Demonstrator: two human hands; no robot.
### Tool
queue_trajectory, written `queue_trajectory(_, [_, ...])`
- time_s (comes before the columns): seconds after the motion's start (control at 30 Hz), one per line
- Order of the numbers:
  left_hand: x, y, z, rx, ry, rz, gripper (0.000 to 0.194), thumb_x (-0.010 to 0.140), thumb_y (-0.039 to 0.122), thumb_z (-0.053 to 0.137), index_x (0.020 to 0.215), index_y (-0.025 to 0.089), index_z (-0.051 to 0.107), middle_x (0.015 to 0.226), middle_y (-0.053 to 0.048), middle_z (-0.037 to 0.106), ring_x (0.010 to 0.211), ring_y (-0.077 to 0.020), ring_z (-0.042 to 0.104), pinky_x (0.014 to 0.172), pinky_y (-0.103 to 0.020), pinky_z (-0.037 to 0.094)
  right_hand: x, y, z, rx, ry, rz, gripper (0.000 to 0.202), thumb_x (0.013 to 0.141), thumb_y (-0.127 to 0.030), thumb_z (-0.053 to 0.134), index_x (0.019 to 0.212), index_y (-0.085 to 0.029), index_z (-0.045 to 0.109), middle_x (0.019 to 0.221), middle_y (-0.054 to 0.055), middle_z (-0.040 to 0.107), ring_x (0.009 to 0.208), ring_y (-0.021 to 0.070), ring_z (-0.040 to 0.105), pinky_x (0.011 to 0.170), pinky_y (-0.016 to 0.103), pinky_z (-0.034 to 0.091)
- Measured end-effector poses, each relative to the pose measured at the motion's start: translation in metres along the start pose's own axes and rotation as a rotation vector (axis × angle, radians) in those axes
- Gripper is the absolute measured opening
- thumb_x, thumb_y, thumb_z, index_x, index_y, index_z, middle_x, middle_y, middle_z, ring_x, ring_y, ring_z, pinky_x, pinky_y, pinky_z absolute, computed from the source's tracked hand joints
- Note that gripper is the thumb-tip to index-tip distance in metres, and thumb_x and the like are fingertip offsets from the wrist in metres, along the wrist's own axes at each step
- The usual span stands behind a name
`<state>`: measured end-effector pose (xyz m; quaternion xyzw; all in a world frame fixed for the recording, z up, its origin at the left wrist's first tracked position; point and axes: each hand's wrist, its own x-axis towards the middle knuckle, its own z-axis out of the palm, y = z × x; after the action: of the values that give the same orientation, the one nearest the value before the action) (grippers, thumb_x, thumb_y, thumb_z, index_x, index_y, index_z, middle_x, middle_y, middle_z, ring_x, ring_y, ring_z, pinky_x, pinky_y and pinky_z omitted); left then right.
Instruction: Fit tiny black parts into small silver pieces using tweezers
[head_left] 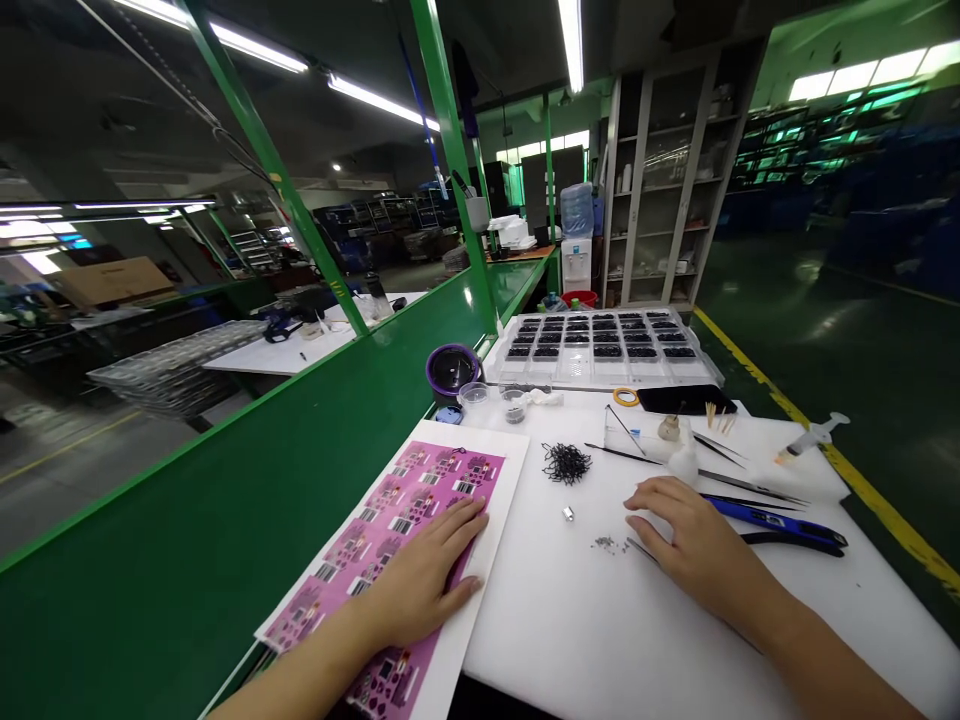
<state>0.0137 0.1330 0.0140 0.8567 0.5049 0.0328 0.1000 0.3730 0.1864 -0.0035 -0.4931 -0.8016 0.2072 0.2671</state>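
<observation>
Pink sheet (395,512) under left hand (421,582)

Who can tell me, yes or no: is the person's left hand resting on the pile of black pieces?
No, the left hand lies on the pink printed sheet, apart from the pile of black pieces.

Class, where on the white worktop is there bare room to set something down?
Bare: the near worktop, between the pink-printed sheet, the grey bits and the right forearm. Nearly bare: right of that forearm, nearer than the blue tool. Crowded: beyond the right hand, with tweezers and a white wad, and the far end, filled by the compartmented tray.
</observation>
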Motion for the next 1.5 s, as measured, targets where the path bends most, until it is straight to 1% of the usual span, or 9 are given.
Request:
queue_trajectory(0.5, [0.016,-0.005,0.000,-0.031,0.023,0.024,0.062,0.089,0.035,0.051,0.147,0.022,0.034,0.154,-0.008,0.029,0.141,-0.0286,0.028,0.116,-0.048,0.029,0.002,-0.001,-0.003,-0.002,-0.006,-0.008,0.024,0.093,-0.033,0.046,0.099,-0.022,0.067,0.105,0.007,0.064,0.104,0.0233,0.057,0.093,0.041,0.047])
queue_trajectory(0.63, [0.021,-0.005,-0.010,-0.033,-0.012,0.031,0.060,0.090,0.038,0.049,0.147,0.022,0.036,0.154,-0.008,0.031,0.141,-0.0304,0.027,0.114,-0.051,0.030,0.004,-0.006,-0.008,0.012,-0.016,0.008,0.024,0.093,-0.030,0.045,0.089,-0.022,0.067,0.093,0.005,0.066,0.093,0.0215,0.059,0.083,0.037,0.048])
queue_trajectory(0.83, [0.029,0.011,-0.043,-0.099,-0.087,-0.239,0.055,0.090,0.046,0.047,0.142,0.030,0.044,0.152,-0.003,0.035,0.139,-0.0316,0.032,0.113,-0.053,0.029,0.004,-0.008,-0.015,0.003,-0.038,0.060,0.024,0.091,-0.028,0.045,0.083,-0.023,0.067,0.077,0.001,0.067,0.073,0.0180,0.060,0.066,0.031,0.044])
queue_trajectory(0.9, [0.031,0.020,-0.047,-0.111,-0.110,-0.262,0.056,0.090,0.050,0.045,0.143,0.032,0.042,0.153,0.000,0.034,0.141,-0.0300,0.028,0.115,-0.052,0.026,0.004,-0.010,-0.018,-0.002,-0.049,0.068,0.025,0.092,-0.029,0.045,0.082,-0.024,0.067,0.074,0.000,0.067,0.069,0.0175,0.060,0.064,0.030,0.042])
queue_trajectory(1.0, [0.034,0.029,-0.043,-0.123,-0.169,-0.283,0.062,0.091,0.055,0.040,0.146,0.028,0.037,0.155,-0.001,0.028,0.143,-0.0297,0.023,0.116,-0.052,0.025,0.003,-0.012,-0.020,-0.005,-0.075,0.088,0.026,0.092,-0.032,0.045,0.083,-0.023,0.067,0.076,0.001,0.067,0.071,0.0175,0.060,0.063,0.029,0.041])
queue_trajectory(1.13, [0.036,0.025,-0.033,-0.126,-0.196,-0.339,0.066,0.091,0.054,0.038,0.151,0.026,0.026,0.157,-0.002,0.023,0.143,-0.0288,0.022,0.115,-0.051,0.026,0.002,-0.014,-0.020,-0.015,-0.119,0.086,0.026,0.092,-0.033,0.045,0.089,-0.023,0.069,0.082,0.001,0.068,0.075,0.0176,0.061,0.067,0.029,0.041])
queue_trajectory(1.3, [0.039,0.022,-0.029,-0.081,-0.190,-0.306,0.061,0.092,0.054,0.037,0.147,0.028,0.035,0.156,0.002,0.027,0.145,-0.0254,0.018,0.118,-0.048,0.022,0.000,-0.014,-0.023,-0.026,-0.157,0.102,0.024,0.092,-0.034,0.047,0.097,-0.024,0.068,0.082,0.000,0.068,0.078,0.0172,0.061,0.070,0.029,0.041])
queue_trajectory(1.43, [0.054,0.048,-0.041,-0.014,-0.104,-0.300,0.058,0.092,0.050,0.037,0.142,0.021,0.044,0.150,-0.005,0.038,0.138,-0.0285,0.033,0.114,-0.049,0.030,-0.002,-0.013,-0.033,-0.113,-0.202,0.196,0.024,0.091,-0.036,0.047,0.084,-0.025,0.067,0.078,0.000,0.067,0.072,0.0177,0.059,0.060,0.029,0.037])
queue_trajectory(1.5, [0.068,0.066,-0.052,-0.029,-0.114,-0.216,0.051,0.092,0.046,0.039,0.138,0.025,0.048,0.140,-0.005,0.051,0.125,-0.0281,0.050,0.103,-0.048,0.043,-0.004,-0.013,-0.038,-0.158,-0.222,0.230,0.024,0.089,-0.036,0.048,0.077,-0.024,0.065,0.077,0.001,0.066,0.071,0.0181,0.058,0.057,0.028,0.035])
